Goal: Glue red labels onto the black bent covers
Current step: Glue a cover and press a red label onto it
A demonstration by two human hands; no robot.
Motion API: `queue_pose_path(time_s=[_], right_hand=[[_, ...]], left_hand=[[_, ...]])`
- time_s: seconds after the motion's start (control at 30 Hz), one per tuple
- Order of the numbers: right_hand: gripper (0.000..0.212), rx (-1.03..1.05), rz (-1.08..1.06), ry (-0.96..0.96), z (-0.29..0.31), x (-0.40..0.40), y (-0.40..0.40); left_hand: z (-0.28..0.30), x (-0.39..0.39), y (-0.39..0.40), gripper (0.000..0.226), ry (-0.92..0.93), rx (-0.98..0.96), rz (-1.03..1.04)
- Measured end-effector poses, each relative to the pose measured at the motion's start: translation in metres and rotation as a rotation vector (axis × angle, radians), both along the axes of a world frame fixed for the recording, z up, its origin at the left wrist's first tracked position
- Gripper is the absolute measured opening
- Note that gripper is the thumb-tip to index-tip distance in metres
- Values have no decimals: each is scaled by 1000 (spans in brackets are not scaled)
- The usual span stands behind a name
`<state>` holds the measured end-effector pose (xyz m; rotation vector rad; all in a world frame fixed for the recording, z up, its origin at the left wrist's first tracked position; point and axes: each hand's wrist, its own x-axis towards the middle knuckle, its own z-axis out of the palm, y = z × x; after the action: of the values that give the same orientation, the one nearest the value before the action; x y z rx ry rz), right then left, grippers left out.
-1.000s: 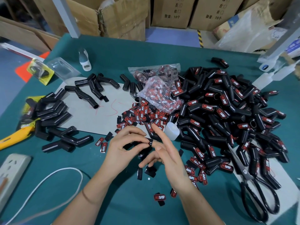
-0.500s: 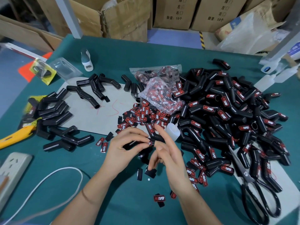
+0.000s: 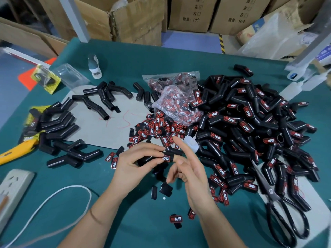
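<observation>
My left hand has a tight grip on a black bent cover, its red label at the end by my fingertips. My right hand is open beside it, thumb touching the cover's end.

Two hands showing: left hand, right hand. One cover sitting in the left hand. Labelled covers piling up on the right, too many to count. Unlabelled covers lying on the left, roughly twenty, overlap blocking an exact count. Loose labels heaping mid-table, dozens. Two label bags. One pair of scissors, one utility knife, one power strip, one white cable. Three white squeeze bottles showing: one by the labels, two at the right edge.
</observation>
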<state>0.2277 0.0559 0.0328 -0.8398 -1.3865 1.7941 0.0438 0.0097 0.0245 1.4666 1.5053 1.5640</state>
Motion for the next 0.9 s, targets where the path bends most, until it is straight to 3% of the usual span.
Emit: queue_pose_path(time_s=[0.7,0.9], right_hand=[[49,-42,-17,30,2,-1,-3],[49,-34,-41,32,5,-5,-6]], left_hand=[[-1,3,-1,11,-33,19,116],[-3,2,-1,15,-35,40,56]])
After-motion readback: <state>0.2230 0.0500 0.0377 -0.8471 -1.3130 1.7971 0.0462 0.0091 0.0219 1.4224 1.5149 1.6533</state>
